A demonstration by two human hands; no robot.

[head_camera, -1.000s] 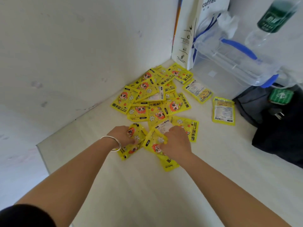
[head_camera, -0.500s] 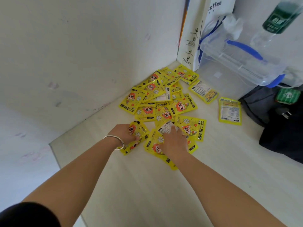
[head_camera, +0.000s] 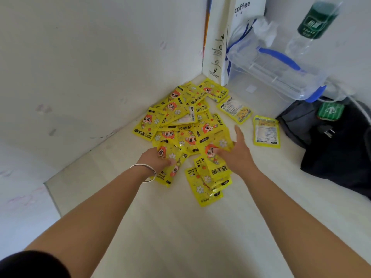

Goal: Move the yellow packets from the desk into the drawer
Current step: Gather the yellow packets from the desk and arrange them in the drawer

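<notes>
Yellow hand-warmer packets [head_camera: 180, 125] lie in a loose, overlapping heap on the pale worktop [head_camera: 180, 227], spread from the far corner by the wall toward the near middle; no drawer is in view. At the heap's near left edge the left hand [head_camera: 154, 159], a silver bangle [head_camera: 146, 171] on its wrist, is curled round a couple of packets, thumb on top and fingers underneath. A few more packets fan out flat on the near side between the two hands. To the right, the right hand [head_camera: 236, 155] pinches one packet under its thumb while the forefinger points out straight. Farther right, two stray packets [head_camera: 266, 131] lie face down, apart from the heap, near a black bag [head_camera: 337, 149]. The packets look thin, light and pliable, and their glossy film likely lets them slide over one another, so a stack would probably fan apart if squeezed only at one end. Pinching across the flat faces near the middle, or sweeping several together against the worktop before lifting, seems the surest hold.
</notes>
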